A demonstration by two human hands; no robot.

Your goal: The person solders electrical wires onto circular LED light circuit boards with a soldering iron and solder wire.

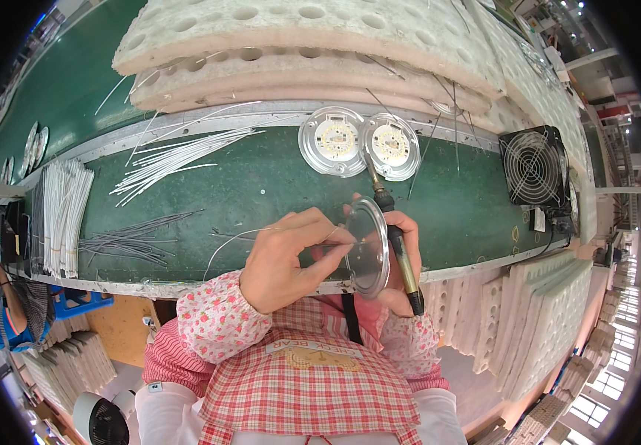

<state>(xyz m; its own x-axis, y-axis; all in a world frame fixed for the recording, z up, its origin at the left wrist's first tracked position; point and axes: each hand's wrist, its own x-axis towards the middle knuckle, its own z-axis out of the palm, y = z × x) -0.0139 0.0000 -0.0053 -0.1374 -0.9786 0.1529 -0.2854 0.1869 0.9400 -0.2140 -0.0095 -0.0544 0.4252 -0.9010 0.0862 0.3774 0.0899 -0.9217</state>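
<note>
My left hand [283,259] is closed, thumb and finger pinching a thin wire [237,234] at the near face of a round metal disc [366,259]. My right hand [402,226] holds that disc on edge together with a black-handled soldering iron [409,282], whose tip points up the table. Beyond them, two round LED boards in clear housings [331,141] lie side by side, partly behind the iron's tip. Loose white wires [176,163] and grey wires [131,241] lie to the left on the green bench [254,170].
Bundled white wires [64,215] lie at the bench's left. A black fan [532,167] stands at the right. Perforated foam slabs [306,33] are stacked behind, with more slabs [536,319] below the right edge. Another person's arm [5,297] shows at far left, near a blue stool [83,304].
</note>
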